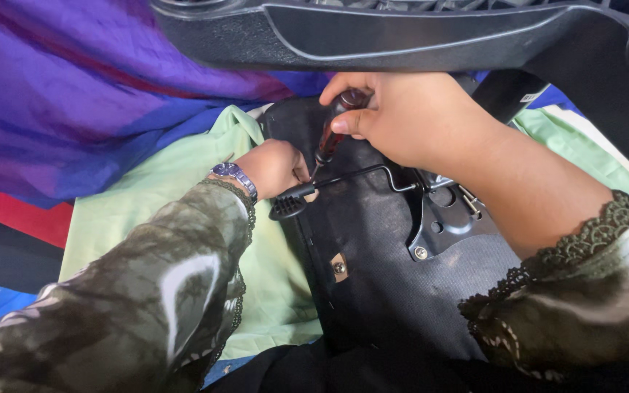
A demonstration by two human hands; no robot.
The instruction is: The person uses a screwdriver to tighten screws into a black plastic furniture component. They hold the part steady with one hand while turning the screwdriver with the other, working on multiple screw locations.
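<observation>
My right hand grips a screwdriver with a dark red translucent handle, its tip pointing down at the underside of a black chair seat. My left hand is closed beside the screwdriver's tip at the seat's left edge, fingers pinched around the shaft or something small there; what it holds is hidden. A black metal lever rod with a ribbed knob runs just under the tip. A metal bracket with bolts is fixed to the seat at right.
A black plastic chair part arches across the top. Pale green cloth lies under the seat, with purple and blue fabric at upper left and a red strip. A small metal tab with a screw sits on the seat.
</observation>
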